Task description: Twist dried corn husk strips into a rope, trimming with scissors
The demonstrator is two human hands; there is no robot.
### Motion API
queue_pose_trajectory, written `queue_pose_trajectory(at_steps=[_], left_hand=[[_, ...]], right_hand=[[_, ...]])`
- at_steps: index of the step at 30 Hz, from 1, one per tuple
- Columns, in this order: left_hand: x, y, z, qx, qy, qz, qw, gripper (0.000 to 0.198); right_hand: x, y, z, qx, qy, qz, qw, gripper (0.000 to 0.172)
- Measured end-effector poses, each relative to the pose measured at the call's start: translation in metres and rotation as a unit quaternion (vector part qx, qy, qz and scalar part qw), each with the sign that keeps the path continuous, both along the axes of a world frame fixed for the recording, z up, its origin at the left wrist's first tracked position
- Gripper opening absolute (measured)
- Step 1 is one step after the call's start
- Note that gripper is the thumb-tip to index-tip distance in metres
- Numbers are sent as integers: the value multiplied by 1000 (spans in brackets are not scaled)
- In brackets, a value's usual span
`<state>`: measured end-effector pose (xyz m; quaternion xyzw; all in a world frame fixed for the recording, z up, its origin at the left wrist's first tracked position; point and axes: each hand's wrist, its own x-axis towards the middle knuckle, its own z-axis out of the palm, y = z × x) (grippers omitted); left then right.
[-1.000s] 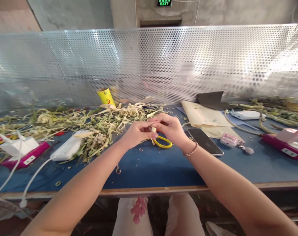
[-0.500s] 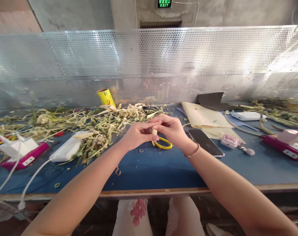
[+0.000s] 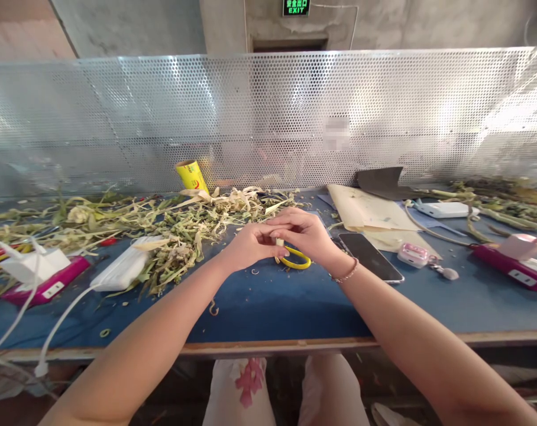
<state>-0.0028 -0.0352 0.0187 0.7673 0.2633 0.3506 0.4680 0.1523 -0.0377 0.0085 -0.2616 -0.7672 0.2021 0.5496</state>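
Observation:
My left hand (image 3: 253, 241) and my right hand (image 3: 310, 232) meet above the middle of the blue tabletop, with their fingertips overlapping. Between them sits a small pale, cork-like piece (image 3: 280, 241); its kind cannot be made out. Both hands have their fingers closed about it, and most of it is hidden. Just under the fingers, a yellow loop like a scissors handle (image 3: 298, 258) shows on the table, the remainder covered by my hands. Dried stems and leaves (image 3: 193, 228) lie in a heap beyond my left hand.
A phone (image 3: 369, 256), an earphone case (image 3: 414, 254) and brown paper (image 3: 368, 207) lie to the right. On the left are a white power bank (image 3: 124, 263) and a magenta power strip (image 3: 51, 284) with cables. A yellow tube (image 3: 192, 176) stands before the perforated metal screen (image 3: 272, 118).
My fingers have shifted slightly around the pale piece, and the right fingers arch over it more. The things on the table have stayed put.

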Motion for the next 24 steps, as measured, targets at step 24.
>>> queue_pose_trajectory(at_steps=[24], left_hand=[[1,1,-4,-73,-75,-44,994,59]], right_hand=[[0,2,0,-41,39,46,997,17]])
